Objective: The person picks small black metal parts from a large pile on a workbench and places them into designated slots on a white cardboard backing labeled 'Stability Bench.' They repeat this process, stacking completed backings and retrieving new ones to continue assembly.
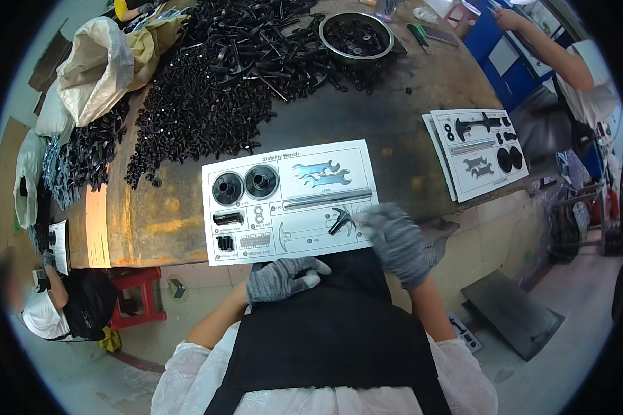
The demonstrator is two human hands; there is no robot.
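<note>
Left hand [282,280], gray knit glove on, is just off the near edge of the white card [356,153], fingers loosely curled and pointing right; right hand [396,242], gloved too, overlaps the card's near right corner, pretty blurry so can't tell its grip; forearms [432,311] bare, angling up toward the card.

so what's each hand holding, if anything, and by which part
Left hand: nothing visible. Right hand: blurred at the card's edge, so any hold can't be told.

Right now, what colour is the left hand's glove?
The left hand's glove is mottled grey; it shows best in the head view.
</note>
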